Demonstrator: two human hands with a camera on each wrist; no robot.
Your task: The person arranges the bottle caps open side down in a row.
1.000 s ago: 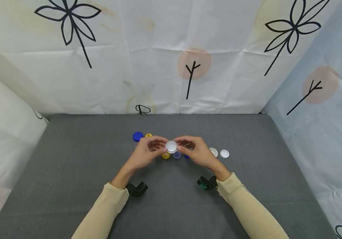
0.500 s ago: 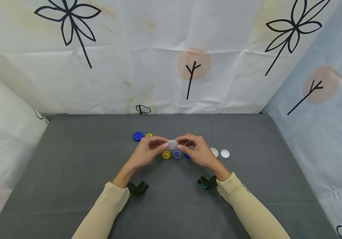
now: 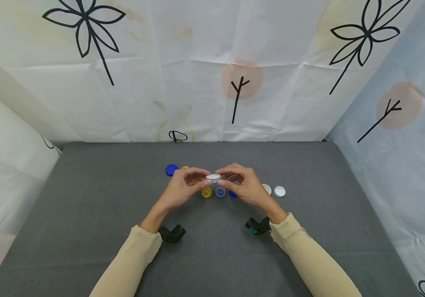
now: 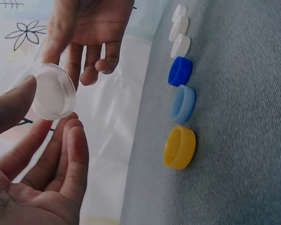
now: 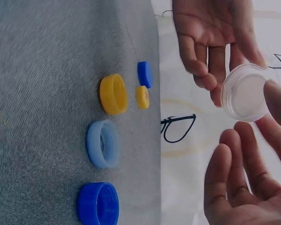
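Observation:
Before me, raised above the table, my left hand (image 3: pixel 180 187) and right hand (image 3: pixel 246 186) pinch a small round clear plastic lid (image 3: pixel 213 177) from opposite sides. In the left wrist view the clear lid (image 4: pixel 55 93) shows a whitish middle and a thick see-through rim. Thumb and fingers of each hand meet at its edge. Below the hands, bottle caps stand in a row: a yellow cap (image 3: pixel 206 192), a light blue cap (image 3: pixel 220 192) and a dark blue cap (image 3: pixel 232 193), partly hidden by the right hand.
White caps continue the row to the right, one white cap (image 3: pixel 279 191) at its end. Behind the left hand lie a flat blue cap (image 3: pixel 171 169) and a half-hidden yellow cap (image 5: pixel 143 97). A grey cloth covers the table (image 3: pixel 212 255), with printed fabric walls around it.
Between my fingers the clear lid has tipped from facing the head camera to nearly edge-on. Both hands keep their pinch and have shifted only slightly, the right one a little upward.

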